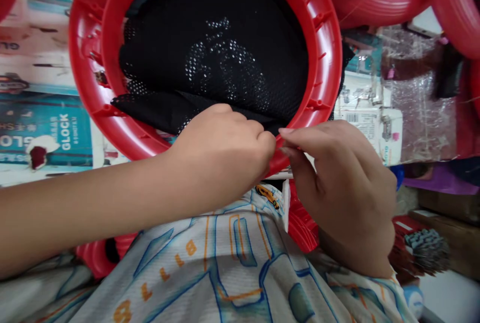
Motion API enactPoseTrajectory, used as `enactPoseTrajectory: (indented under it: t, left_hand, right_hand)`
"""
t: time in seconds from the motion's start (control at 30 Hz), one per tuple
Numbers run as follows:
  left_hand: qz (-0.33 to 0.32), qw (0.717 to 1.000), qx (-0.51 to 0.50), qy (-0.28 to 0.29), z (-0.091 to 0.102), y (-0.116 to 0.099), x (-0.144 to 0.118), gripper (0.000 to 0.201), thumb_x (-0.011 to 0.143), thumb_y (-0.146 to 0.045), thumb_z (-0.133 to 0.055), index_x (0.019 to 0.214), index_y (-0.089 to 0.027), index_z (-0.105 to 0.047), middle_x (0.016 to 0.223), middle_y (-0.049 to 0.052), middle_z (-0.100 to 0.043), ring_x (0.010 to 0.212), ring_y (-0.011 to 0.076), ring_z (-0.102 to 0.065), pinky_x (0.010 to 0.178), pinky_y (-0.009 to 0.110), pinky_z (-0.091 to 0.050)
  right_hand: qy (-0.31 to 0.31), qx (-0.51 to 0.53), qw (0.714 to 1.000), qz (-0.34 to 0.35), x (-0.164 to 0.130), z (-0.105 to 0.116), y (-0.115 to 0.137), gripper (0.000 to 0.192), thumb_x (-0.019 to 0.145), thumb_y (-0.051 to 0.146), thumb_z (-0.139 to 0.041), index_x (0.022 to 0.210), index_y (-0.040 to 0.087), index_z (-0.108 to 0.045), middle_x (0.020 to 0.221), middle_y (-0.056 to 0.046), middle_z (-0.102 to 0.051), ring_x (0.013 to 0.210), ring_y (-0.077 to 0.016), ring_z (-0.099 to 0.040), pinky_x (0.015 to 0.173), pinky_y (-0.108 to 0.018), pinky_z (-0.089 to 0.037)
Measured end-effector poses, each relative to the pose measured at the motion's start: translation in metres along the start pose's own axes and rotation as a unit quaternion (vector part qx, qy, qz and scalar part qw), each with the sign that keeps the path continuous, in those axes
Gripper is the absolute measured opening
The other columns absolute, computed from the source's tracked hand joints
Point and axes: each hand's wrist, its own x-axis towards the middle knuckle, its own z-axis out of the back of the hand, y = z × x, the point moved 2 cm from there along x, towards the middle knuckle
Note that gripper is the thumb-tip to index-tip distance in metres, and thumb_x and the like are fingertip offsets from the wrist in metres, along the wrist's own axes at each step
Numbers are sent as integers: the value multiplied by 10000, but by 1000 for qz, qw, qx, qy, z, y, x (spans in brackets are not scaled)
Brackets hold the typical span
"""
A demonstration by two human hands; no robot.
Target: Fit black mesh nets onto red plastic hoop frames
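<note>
Just beyond the white garment with blue-and-orange line print, whose orange characters (8s and 1s, reading uncertain), both hands meet at the near rim of a red, glossy plastic ring. Left hand: closed in a fist, knuckles up; what it grips is hidden. Right hand: thumb and forefinger almost together at the rim; cannot tell whether anything thin is pinched between. Black perforated mesh cloth lies across the ring's opening, a folded flap overlapping the near-left rim and a corner showing outside the right rim. Handling, judged: cloth light, limp, likely to slide on smooth plastic; best taken by the folded edge, in a pinch. Ring probably light and fairly stiff; steady it by the broad rim, clear of the small moulded posts. Around and beyond, the bench covered in teal-and-white printed sheets: "GLOCK" legible at left, a cut-off "GLO" beside it; barcode at right, smaller print unreadable.
</note>
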Motion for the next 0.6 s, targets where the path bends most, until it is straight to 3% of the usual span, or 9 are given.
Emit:
enactPoseTrajectory:
  t: [0.33, 0.43, 0.6]
  left_hand:
    - [4, 994, -36, -102, -8, 2, -7, 342, 945, -254, -421, 686, -179, -632, 553, 50, -592, 526, 236, -608, 545, 350, -299]
    - [32, 997, -30, -62, -7, 2, -4, 364, 916, -282, -394, 658, -184, -632, 542, 71, -590, 531, 250, -615, 523, 340, -264]
    - [94, 993, 6, 74, -4, 2, 2, 509, 946, -416, -316, 654, -165, -648, 633, 142, -654, 591, 286, -650, 496, 320, -182]
  right_hand:
    - [1, 5, 1000, 3, 5, -5, -4, 159, 963, 110, -552, 1046, 240, -594, 922, 11, -697, 875, -163, -632, 834, -320, -534]
    - [-8, 6, 1000, 19, 6, -10, -12, 232, 925, 68, -583, 1098, 222, -590, 996, -2, -726, 912, -175, -657, 876, -334, -542]
    - [-61, 6, 998, 22, 1, -16, -22, 224, 884, 82, -669, 1032, 234, -596, 960, -16, -734, 864, -181, -669, 827, -334, -555]
